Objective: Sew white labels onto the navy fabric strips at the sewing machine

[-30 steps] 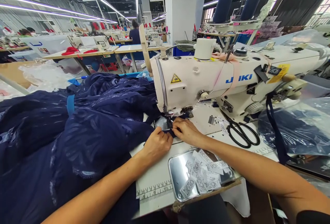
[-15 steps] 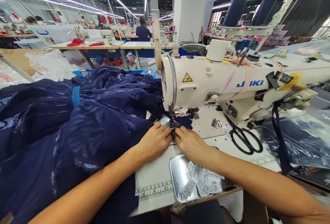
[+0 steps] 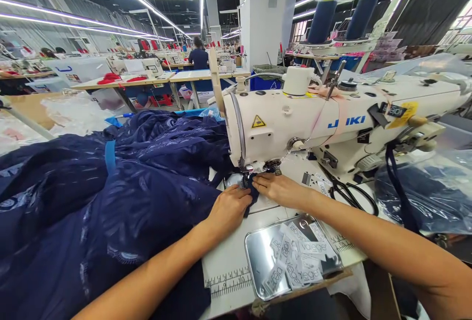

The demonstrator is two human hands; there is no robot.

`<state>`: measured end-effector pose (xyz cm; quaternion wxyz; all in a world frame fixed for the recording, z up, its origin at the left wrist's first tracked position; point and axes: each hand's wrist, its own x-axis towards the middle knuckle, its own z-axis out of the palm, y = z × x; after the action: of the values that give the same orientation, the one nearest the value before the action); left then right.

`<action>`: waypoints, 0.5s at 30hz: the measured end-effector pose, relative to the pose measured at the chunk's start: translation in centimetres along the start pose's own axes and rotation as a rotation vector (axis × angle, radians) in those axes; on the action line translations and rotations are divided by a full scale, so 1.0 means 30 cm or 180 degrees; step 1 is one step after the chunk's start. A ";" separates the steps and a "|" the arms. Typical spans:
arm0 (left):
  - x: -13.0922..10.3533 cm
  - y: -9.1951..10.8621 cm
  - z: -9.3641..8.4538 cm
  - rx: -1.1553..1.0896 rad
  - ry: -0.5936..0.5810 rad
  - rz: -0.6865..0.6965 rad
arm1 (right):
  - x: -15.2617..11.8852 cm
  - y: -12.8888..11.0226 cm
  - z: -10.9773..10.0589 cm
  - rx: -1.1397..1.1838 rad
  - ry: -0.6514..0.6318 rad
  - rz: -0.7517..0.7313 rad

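A white sewing machine (image 3: 287, 118) stands in front of me, and navy fabric (image 3: 253, 197) lies under its needle area. My left hand (image 3: 229, 211) is closed on the near edge of this fabric, just below the presser foot. Fingers bent, my right hand (image 3: 276, 188) grips the same fabric on the right side of the foot. The fingertips of both hands are partly hidden against the dark cloth. A large heap of navy patterned garment cloth (image 3: 147, 177) spreads to the left, with a blue strip (image 3: 110, 158) across it.
A metal tray (image 3: 258, 246) with several white labels (image 3: 295, 256) sits at the table's near edge. Black scissors (image 3: 354, 194) lie to the right, beside a plastic-wrapped navy bundle (image 3: 442, 197). Navy thread cones (image 3: 321, 19) stand behind. A person (image 3: 198, 57) sits farther back.
My right hand has moved up and right along the fabric, and more navy cloth shows between my hands. My left hand stays near the foot. The camera view has shifted slightly.
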<state>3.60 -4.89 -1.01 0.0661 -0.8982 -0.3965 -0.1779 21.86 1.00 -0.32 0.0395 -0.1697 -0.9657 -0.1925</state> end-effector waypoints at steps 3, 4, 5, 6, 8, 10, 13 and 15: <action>0.009 0.003 0.009 0.0110 0.0128 -0.0033 | -0.002 0.013 0.016 0.0089 0.0035 0.0004; 0.010 0.002 0.011 0.0143 0.0159 -0.0027 | -0.002 0.016 0.020 0.0124 0.0045 0.0011; 0.010 0.001 0.012 0.0173 0.0181 -0.0024 | -0.002 0.018 0.024 0.0160 0.0057 0.0025; 0.009 0.001 0.013 0.0197 0.0196 -0.0016 | -0.002 0.020 0.027 0.0194 0.0074 0.0040; 0.009 0.001 0.014 0.0226 0.0206 -0.0008 | 0.000 0.020 0.032 0.0257 0.0105 0.0043; 0.010 0.003 0.014 0.0247 0.0215 -0.0014 | 0.002 0.020 0.034 0.0317 0.0107 0.0052; 0.012 0.003 0.014 0.0248 0.0250 -0.0009 | 0.003 0.019 0.032 0.0375 0.0053 0.0113; 0.013 0.002 0.016 0.0233 0.0275 0.0004 | 0.002 0.019 0.028 0.0407 0.0022 0.0142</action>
<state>4.02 -4.54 -1.30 0.1160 -0.8870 -0.3989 -0.2018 21.99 1.83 -0.88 0.0578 -0.1877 -0.9719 -0.1301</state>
